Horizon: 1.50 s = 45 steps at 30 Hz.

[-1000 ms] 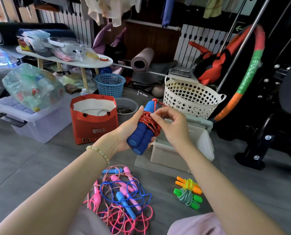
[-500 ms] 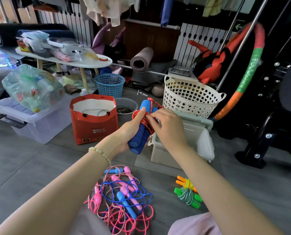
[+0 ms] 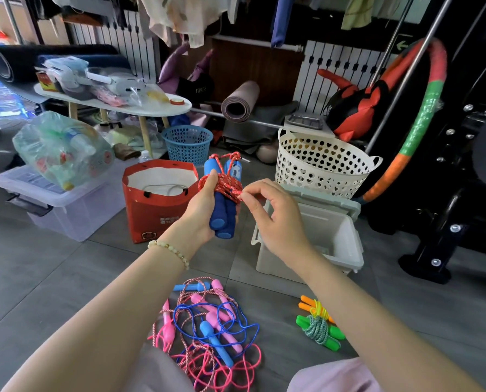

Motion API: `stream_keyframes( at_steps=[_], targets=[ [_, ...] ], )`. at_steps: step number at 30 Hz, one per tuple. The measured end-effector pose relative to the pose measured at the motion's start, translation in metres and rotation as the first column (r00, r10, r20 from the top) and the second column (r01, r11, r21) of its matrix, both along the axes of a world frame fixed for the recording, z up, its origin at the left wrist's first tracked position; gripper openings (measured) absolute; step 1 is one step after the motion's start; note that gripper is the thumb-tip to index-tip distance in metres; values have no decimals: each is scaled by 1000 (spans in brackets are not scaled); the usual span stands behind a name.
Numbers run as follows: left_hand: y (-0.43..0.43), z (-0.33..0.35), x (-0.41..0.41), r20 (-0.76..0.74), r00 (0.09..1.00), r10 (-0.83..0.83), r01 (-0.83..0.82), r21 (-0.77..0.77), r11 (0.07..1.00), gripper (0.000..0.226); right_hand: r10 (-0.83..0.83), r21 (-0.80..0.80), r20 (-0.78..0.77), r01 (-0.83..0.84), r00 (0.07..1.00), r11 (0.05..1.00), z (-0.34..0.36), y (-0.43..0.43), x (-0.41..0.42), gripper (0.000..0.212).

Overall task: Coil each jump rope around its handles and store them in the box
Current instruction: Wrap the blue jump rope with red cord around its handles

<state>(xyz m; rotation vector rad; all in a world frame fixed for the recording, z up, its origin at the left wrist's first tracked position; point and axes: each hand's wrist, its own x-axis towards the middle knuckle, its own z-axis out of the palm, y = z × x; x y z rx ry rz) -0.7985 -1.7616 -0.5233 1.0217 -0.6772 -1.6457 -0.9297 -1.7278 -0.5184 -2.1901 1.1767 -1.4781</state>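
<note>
Nearest the person, on the floor between the knees, lies a tangled pile of loose jump ropes [image 3: 207, 329] in pink and blue, not yet coiled. To its right on the floor lie two finished bundles, touching each other: a green-handled bundle [image 3: 319, 332] and an orange-handled bundle [image 3: 315, 306] behind it; neither is in the box. Above the pile, the left-hand grip [image 3: 205, 210] is closed round a pair of blue handles [image 3: 222, 213] held side by side, with the thumb pressed on the red rope coil [image 3: 222, 185] wound round their upper half. The long axis of the handles runs nearly upright, lower ends tipped toward the person, upper ends pointing up and away. The right-hand grip [image 3: 275, 219] pinches the free end of the red rope between thumb and forefinger at the right flank of the coil, touching the wraps; the other fingers are loosely curled. The step in hand is judged to be securing that end under the wraps. The box [image 3: 346, 250], white and open, stands on the floor just beyond and to the right of the bundle, lower than it, with its lid [image 3: 321, 193] hinged back at the far side. The right-hand grip hangs over the near left corner of the box and is the closer of the two to the opening; the bundle, however, is carried by the left. Transfer therefore calls for a move rightward and down, with the handles best laid flat. What the box contains cannot be determined. Behind it stands a white basket [image 3: 321, 165].
</note>
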Motion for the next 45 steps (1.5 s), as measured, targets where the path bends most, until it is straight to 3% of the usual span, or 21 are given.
stream_keyframes(
  at_steps=[2, 6, 11, 14, 17, 18, 20, 22, 24, 26, 28, 32, 36, 40, 45],
  targets=[
    [0, -1, 1, 80, 997, 4, -2, -27, 1000, 48, -3, 27, 78, 0, 997, 1000, 1, 1, -1, 11],
    [3, -13, -13, 343, 939, -28, 86, -157, 984, 52, -78, 299, 354, -34, 932, 954, -5, -2, 0, 6],
    [1, -29, -18, 568, 821, -59, 200, -190, 961, 70, -130, 460, 303, -25, 944, 888, -9, -7, -8, 7],
    [-4, -30, -10, 648, 759, 65, 162, -285, 945, 51, -128, 635, 432, -201, 893, 746, -5, -11, -20, 15],
    [-1, -29, -5, 683, 721, 116, 230, -394, 890, 37, -216, 761, 510, -320, 833, 565, -6, -15, -39, 36],
    [0, -32, -4, 721, 681, 129, 288, -426, 857, 36, -249, 779, 539, -364, 805, 510, -7, -15, -47, 49],
    [0, -38, 0, 839, 513, 181, 457, -446, 770, 43, -274, 784, 585, -448, 763, 429, -9, -16, -62, 73],
    [1, -42, -1, 910, 315, 268, 616, -411, 672, 56, -254, 812, 551, -440, 795, 384, -12, -15, -74, 72],
    [3, -44, -8, 913, 188, 363, 708, -382, 594, 67, -257, 866, 457, -360, 852, 346, -17, -13, -82, 58],
    [1, -48, -17, 888, 132, 441, 784, -366, 502, 76, -278, 903, 374, -280, 885, 326, -27, -10, -89, 53],
    [-1, -54, -28, 875, 142, 463, 822, -365, 438, 78, -309, 910, 346, -236, 886, 342, -38, -8, -98, 49],
    [-3, -63, -54, 882, 275, 383, 766, -441, 467, 68, -394, 846, 426, -205, 814, 491, -48, -10, -132, 40],
    [-9, -88, -69, 934, 253, 251, 695, -356, 625, 64, -474, 823, 446, -139, 760, 551, -59, -12, -183, 30],
    [-17, -136, -73, 996, 22, 85, 707, -75, 704, 61, -658, 884, 339, 11, 672, 466, -115, 5, -240, 29],
    [-24, -205, -85, 973, -231, -14, 711, 179, 681, 59, -853, 951, 263, 27, 450, 307, -233, 49, -276, 28]
  ],
)
